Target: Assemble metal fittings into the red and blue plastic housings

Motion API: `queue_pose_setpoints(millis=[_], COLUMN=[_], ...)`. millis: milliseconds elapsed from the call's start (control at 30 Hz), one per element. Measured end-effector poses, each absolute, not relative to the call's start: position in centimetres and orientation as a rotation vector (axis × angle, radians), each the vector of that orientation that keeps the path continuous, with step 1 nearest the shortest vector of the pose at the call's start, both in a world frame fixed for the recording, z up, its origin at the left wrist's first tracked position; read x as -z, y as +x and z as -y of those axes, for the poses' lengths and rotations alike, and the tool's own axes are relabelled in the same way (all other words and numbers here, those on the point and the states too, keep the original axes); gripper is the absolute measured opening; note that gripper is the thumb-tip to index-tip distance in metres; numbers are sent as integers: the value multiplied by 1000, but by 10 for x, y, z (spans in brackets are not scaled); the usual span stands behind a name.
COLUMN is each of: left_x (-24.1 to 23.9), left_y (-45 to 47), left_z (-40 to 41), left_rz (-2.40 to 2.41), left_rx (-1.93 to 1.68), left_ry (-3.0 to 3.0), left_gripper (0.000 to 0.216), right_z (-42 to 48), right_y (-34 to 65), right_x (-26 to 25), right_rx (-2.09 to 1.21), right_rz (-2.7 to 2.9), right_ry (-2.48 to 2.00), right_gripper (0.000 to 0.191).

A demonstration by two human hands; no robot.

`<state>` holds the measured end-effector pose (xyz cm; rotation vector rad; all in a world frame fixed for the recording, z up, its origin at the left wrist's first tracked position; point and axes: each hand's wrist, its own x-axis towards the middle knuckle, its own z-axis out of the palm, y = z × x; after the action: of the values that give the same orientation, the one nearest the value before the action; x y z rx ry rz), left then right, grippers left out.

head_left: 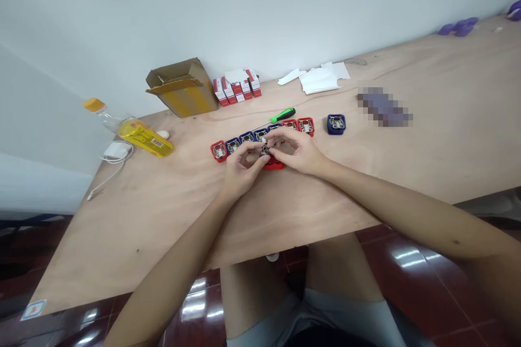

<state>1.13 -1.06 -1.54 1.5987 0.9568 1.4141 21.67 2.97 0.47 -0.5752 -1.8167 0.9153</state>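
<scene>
My left hand [244, 167] and my right hand [295, 150] were above the plywood table [260, 217], and the fingertips of both came together in the middle. Between them I was grasping a small metal latch [264, 147]. My fingers were bent and closed on it, not released, but they covered much of the piece, so I could not tell its exact shape.

Just behind my fingers lay a row of red and blue plastic holders [246, 138], each with a metal fitting on it, and a red holder [273, 164] was partly hidden directly under my hands. Behind the row, near my right fingers, lay a screwdriver with a green and black handle [284, 115]. Farther to the right of my fingers was a single blue holder [336, 124].

Far behind my fingers, near the wall, were a cardboard box [182, 88], small red and white boxes [235, 87] and white papers [319, 80]. Left of my fingers lay a yellow packet [145, 139] and a white charger with its cable [117, 150].
</scene>
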Motion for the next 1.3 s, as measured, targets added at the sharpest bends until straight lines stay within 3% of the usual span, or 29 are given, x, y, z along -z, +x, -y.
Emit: queue_pose_setpoints(millis=[167, 367, 533, 767, 1100, 1300], left_x=[9, 4, 2, -9, -8, -10], left_y=[7, -4, -2, 8, 13, 16], left_z=[11, 14, 17, 23, 23, 23], left_rz=[-1012, -1021, -1012, -1043, -1032, -1027], left_rx=[-1394, -1206, -1074, -963, -1022, -1010], left_ry=[1482, 1370, 1383, 1424, 1391, 1406], left_gripper=[28, 28, 30, 41, 39, 34], right_z=[-48, -60, -59, -46, -42, -47], right_y=[238, 259, 259, 253, 246, 249], right_x=[-6, 0, -1, -9, -6, -2], right_rx=[-750, -847, -955, -1237, -1225, -1229], right_rz=[1900, 2308, 2338, 2158, 2162, 2183], right_ry=[-669, -539, -557, -541, -516, -536], right_gripper=[20, 14, 10, 29, 22, 29])
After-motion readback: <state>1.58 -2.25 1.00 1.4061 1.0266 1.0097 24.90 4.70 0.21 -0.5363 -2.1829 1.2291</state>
